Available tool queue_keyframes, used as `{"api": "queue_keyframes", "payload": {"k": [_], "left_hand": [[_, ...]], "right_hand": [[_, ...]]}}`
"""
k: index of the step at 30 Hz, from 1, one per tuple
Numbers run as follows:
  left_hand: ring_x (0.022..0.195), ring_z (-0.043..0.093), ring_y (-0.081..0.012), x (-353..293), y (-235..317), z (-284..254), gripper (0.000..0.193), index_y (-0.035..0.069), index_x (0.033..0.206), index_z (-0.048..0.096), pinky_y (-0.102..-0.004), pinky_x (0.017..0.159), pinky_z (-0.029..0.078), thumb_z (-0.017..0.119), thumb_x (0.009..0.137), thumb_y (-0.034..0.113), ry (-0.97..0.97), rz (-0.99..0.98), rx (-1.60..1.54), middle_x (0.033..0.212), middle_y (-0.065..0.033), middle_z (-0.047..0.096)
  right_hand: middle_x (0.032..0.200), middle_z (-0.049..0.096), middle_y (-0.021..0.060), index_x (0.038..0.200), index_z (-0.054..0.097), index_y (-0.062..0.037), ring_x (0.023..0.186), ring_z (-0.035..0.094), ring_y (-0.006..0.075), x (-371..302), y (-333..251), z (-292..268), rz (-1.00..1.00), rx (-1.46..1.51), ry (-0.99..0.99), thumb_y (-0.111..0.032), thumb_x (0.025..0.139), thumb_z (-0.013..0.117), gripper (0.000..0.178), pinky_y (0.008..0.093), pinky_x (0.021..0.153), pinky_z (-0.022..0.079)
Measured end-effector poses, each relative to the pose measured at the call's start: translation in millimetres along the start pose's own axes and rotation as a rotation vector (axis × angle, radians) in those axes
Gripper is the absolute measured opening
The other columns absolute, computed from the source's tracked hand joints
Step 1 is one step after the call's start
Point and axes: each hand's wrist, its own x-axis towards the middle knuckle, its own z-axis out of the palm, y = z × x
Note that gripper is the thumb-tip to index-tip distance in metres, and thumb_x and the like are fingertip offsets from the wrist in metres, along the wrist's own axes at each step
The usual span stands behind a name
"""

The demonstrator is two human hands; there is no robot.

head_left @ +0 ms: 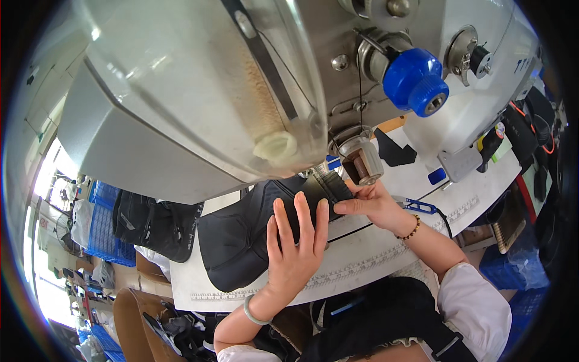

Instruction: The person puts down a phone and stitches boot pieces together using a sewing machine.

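A black shoe upper [232,247] lies on the white worktable [356,259], its far right end beneath the sewing machine head [157,151]. My left hand [295,244] rests flat on the upper, fingers stretched and a little apart. At the upper's right edge, my right hand [375,208] pinches the material between thumb and fingers, and the fingertips are partly hidden behind it. The needle area is mostly covered by the machine head and a clear cylinder with a brown spool [362,166] inside.
More black uppers [157,223] are stacked at the table's left edge. A blue-handled tool [420,206], probably thread snips, lies beside my right wrist. A black scrap [395,149] sits farther back. The machine's blue knob [416,81] juts out above. A cardboard box [129,320] stands lower left.
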Motion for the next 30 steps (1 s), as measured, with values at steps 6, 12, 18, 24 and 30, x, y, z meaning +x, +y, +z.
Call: {"api": "queue_keyframes", "payload": {"k": [6, 12, 18, 24, 30], "left_hand": [[0.107, 0.053, -0.0371, 6, 12, -2, 0.036, 0.007, 0.123, 0.049, -0.0383, 0.085, 0.043, 0.048, 0.087, 0.012, -0.023, -0.043, 0.063, 0.123, -0.0177, 0.051], [0.106, 0.053, -0.0371, 6, 13, -6, 0.038, 0.006, 0.125, 0.048, -0.0373, 0.083, 0.044, 0.048, 0.088, 0.014, -0.061, -0.051, 0.095, 0.124, -0.0182, 0.051], [0.107, 0.053, -0.0369, 3, 7, -5, 0.037, 0.006, 0.124, 0.049, -0.0374, 0.083, 0.044, 0.048, 0.088, 0.015, -0.078, -0.003, 0.100, 0.124, -0.0189, 0.050], [0.108, 0.053, -0.0366, 4, 2, -2, 0.038, 0.005, 0.123, 0.049, -0.0381, 0.084, 0.044, 0.050, 0.087, 0.018, -0.074, 0.002, 0.069, 0.124, -0.0184, 0.049], [0.109, 0.051, -0.0356, -3, -13, 5, 0.039, 0.006, 0.121, 0.051, -0.0385, 0.083, 0.043, 0.052, 0.086, 0.022, -0.030, 0.041, -0.028, 0.126, -0.0178, 0.048]], "right_hand": [[0.094, 0.065, 0.0041, 0.102, 0.063, 0.0038, 0.084, 0.057, 0.0043, 4, -5, -9, 0.031, -0.034, 0.023, -0.002, 0.080, 0.063, 0.023, 0.0192, 0.076, 0.047], [0.093, 0.066, 0.0048, 0.101, 0.063, 0.0039, 0.083, 0.057, 0.0043, 4, -9, -6, 0.029, -0.044, 0.035, -0.001, 0.080, 0.062, 0.022, 0.0190, 0.076, 0.047], [0.096, 0.065, 0.0053, 0.105, 0.062, 0.0042, 0.084, 0.058, 0.0057, 2, -7, -2, 0.023, 0.018, 0.044, -0.001, 0.080, 0.062, 0.025, 0.0193, 0.077, 0.047], [0.099, 0.064, 0.0053, 0.107, 0.061, 0.0033, 0.087, 0.057, 0.0055, 3, -3, 0, -0.005, 0.016, 0.062, -0.002, 0.081, 0.062, 0.027, 0.0197, 0.078, 0.046], [0.099, 0.064, 0.0039, 0.109, 0.060, 0.0019, 0.087, 0.056, 0.0047, -2, 3, 10, 0.004, 0.018, 0.082, -0.005, 0.083, 0.062, 0.027, 0.0194, 0.077, 0.046]]}}
